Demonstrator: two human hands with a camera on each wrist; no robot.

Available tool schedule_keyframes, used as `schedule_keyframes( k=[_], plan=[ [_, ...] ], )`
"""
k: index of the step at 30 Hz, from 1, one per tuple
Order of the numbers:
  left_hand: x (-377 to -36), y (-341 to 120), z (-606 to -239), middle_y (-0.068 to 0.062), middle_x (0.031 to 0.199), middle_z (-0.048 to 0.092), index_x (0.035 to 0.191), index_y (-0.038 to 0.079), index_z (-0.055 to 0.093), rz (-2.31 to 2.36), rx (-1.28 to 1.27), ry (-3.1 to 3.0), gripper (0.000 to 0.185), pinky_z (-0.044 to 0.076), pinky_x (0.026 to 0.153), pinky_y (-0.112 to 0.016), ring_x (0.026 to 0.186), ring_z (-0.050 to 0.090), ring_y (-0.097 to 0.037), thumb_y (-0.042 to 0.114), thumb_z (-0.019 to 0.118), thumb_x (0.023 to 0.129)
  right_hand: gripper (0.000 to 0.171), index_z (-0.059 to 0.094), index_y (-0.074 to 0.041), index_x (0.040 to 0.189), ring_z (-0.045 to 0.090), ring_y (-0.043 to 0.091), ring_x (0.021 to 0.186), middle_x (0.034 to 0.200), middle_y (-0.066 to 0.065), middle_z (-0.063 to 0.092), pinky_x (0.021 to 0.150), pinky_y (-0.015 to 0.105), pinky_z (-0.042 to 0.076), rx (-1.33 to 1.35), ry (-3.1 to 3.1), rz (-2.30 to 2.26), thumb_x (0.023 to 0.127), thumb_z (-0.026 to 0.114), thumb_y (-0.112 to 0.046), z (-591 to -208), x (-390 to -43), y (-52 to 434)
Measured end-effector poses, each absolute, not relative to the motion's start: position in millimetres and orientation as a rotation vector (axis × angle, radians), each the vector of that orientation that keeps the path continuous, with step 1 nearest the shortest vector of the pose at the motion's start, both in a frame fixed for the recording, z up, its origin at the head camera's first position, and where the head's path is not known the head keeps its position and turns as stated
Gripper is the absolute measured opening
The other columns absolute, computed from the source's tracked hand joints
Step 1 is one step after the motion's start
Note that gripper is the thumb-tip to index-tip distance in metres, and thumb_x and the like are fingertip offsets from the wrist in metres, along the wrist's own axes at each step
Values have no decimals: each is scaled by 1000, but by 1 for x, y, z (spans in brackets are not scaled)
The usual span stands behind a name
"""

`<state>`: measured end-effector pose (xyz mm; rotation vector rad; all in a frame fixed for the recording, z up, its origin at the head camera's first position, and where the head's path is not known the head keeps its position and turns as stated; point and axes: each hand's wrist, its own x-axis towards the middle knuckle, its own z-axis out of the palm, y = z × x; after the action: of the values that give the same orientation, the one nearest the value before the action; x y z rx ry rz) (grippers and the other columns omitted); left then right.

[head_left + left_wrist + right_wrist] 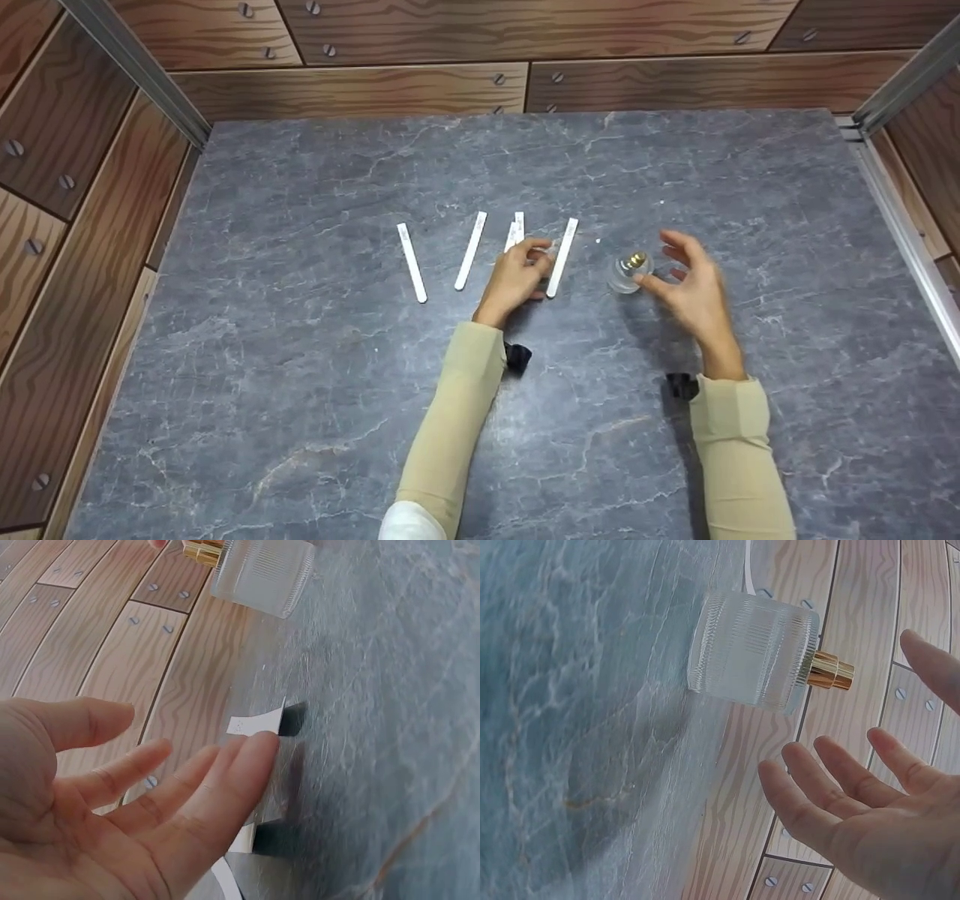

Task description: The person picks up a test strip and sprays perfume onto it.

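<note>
A clear ribbed glass perfume bottle (622, 280) with a gold spray top (831, 670) stands upright on the table, right of centre. My right hand (696, 291) is just to its right, fingers spread and loosely bent. In the right wrist view those fingers are apart from the bottle (750, 652), with nothing held. My left hand (516, 279) hovers over two overlapping white paper test strips (519, 223), hiding their lower parts. Its fingers (251, 765) are relaxed and hold nothing. Another paper strip (564, 255) lies just right of the left hand.
Two more paper strips lie to the left, one slanted left strip (412, 262) and one nearer strip (471, 251). Small print marks their far ends. The grey marbled table (300, 405) is bordered by wood-patterned panels (420, 34) and metal rails (911, 240).
</note>
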<state>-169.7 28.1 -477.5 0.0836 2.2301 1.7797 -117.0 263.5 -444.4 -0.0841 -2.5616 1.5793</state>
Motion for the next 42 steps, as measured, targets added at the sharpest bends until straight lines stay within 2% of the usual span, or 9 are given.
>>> schedule_keyframes(
  k=[5, 9, 16, 19, 23, 28, 32, 42],
  plan=[
    [-173, 29, -480, -13, 96, 69, 130, -2, 64, 1730, 60, 2295, 34, 60, 55, -26, 77, 66, -19, 0, 53, 97, 68, 43, 13, 142, 46, 44, 133, 145, 31, 47, 110, 58, 40, -81, -2568, 1588, 84, 77, 6, -443, -119, 264],
    [-175, 30, -482, -12, 94, 69, 129, -3, 63, 1694, 45, 2309, 37, 60, 53, -25, 71, 63, -16, -5, 52, 94, 68, 43, 13, 143, 45, 44, 134, 145, 31, 47, 110, 57, 40, -88, -2580, 1583, 84, 78, 6, -444, -119, 264],
    [-180, 34, -484, -12, 99, 69, 128, -4, 62, 1744, -75, 2182, 38, 60, 52, -28, 74, 61, -16, -9, 53, 92, 67, 44, 13, 142, 44, 46, 135, 147, 31, 45, 110, 59, 39, -99, -2591, 1571, 85, 77, 4, -445, -120, 269],
    [-182, 37, -484, -9, 99, 68, 125, -3, 64, 1719, -121, 2177, 37, 60, 52, -27, 76, 64, -16, -10, 61, 89, 68, 43, 13, 143, 44, 46, 135, 147, 31, 46, 109, 60, 39, -123, -2579, 1562, 85, 78, 4, -445, -119, 273],
    [-181, 42, -483, -6, 100, 68, 121, -1, 67, 1636, -130, 2265, 42, 60, 54, -26, 79, 67, -17, -10, 75, 81, 69, 42, 13, 143, 44, 46, 135, 147, 31, 45, 109, 61, 39, -143, -2563, 1574, 84, 78, 5, -445, -119, 276],
    [-178, 45, -485, -4, 98, 72, 111, 3, 71, 1458, -38, 2519, 45, 55, 73, -21, 89, 67, -19, -8, 83, 69, 70, 42, 13, 143, 44, 46, 136, 147, 32, 45, 111, 60, 38, -147, -2558, 1598, 84, 78, 6, -445, -120, 274],
    [-176, 46, -487, -3, 96, 73, 108, 4, 72, 1414, -17, 2597, 45, 52, 80, -23, 92, 66, -20, -7, 85, 66, 69, 42, 14, 143, 43, 46, 136, 147, 32, 45, 111, 59, 38, -149, -2563, 1597, 84, 78, 5, -446, -120, 274],
    [-175, 49, -491, -2, 90, 72, 103, 6, 74, 1291, 16, 2750, 42, 54, 74, -27, 86, 67, -20, -3, 89, 65, 71, 40, 14, 144, 42, 47, 136, 149, 31, 42, 112, 58, 38, -153, -2565, 1630, 85, 77, 6, -453, -123, 276]
  ],
)
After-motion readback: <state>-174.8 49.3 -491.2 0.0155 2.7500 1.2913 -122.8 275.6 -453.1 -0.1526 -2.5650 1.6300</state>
